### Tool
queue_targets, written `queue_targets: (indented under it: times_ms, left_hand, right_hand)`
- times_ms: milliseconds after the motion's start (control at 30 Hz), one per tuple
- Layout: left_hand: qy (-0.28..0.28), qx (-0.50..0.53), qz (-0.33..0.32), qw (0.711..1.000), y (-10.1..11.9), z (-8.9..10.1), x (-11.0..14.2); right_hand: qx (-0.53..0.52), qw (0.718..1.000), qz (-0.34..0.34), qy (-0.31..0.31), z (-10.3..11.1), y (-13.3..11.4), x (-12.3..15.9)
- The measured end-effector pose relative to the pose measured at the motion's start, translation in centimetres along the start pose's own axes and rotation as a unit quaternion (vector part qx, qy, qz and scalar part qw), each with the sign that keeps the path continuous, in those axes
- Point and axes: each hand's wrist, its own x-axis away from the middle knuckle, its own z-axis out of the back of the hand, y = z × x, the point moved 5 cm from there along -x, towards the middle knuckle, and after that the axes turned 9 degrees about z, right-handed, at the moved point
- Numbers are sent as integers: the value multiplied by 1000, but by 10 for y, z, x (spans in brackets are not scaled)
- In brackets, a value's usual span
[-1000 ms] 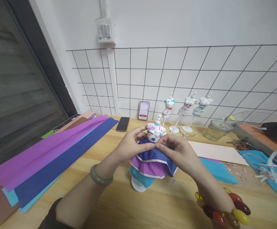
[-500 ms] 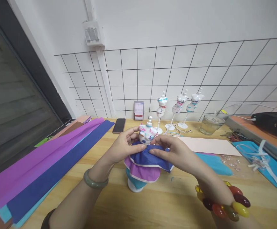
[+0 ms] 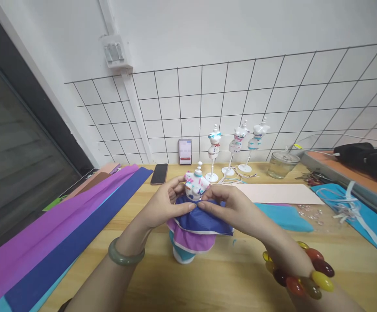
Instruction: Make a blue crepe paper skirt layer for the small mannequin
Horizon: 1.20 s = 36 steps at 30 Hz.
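A small white dress-form mannequin with coloured marks on its chest stands upright before me. Round it hangs a layered skirt: a dark blue layer on top, a purple layer below, and a teal layer lowest. My left hand is closed at the waist, thumb pressing the blue fabric and fingers behind the torso. On the other side, my right hand pinches the blue fabric's top edge. Both thumb tips nearly meet at the front. The fabric behind the torso is hidden.
Three more mannequins stand by the wall, beside a glass jar. A phone lies behind my left hand; another phone leans upright. Fabric sheets lie left. Pale card, teal fabric and clear beads lie right.
My right thumb has moved left along the blue fabric's top edge, closer to my left thumb. The whole view has shifted slightly. Both hands stay at the mannequin's waist.
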Motion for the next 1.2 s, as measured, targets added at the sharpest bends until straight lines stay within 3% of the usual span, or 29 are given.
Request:
queue_targets:
  times_ms: [333,767,1067,1200]
  left_hand:
    - [13,-18,-14,1000,2,0,-1]
    - [-3,-17,-9,1000,7,4,-1]
    - [-22,-19,-4,1000,6,5,1]
    - [-21,-17,-6,1000,3,6,2]
  right_hand:
    - [37,999,3,3,-1,-1,2]
    - [-29,998,1,-54,-4,-4,7]
    - [-61,997,16,-42,-5,-7,4]
    - [-52,999,-10,-7,-5,-4,3]
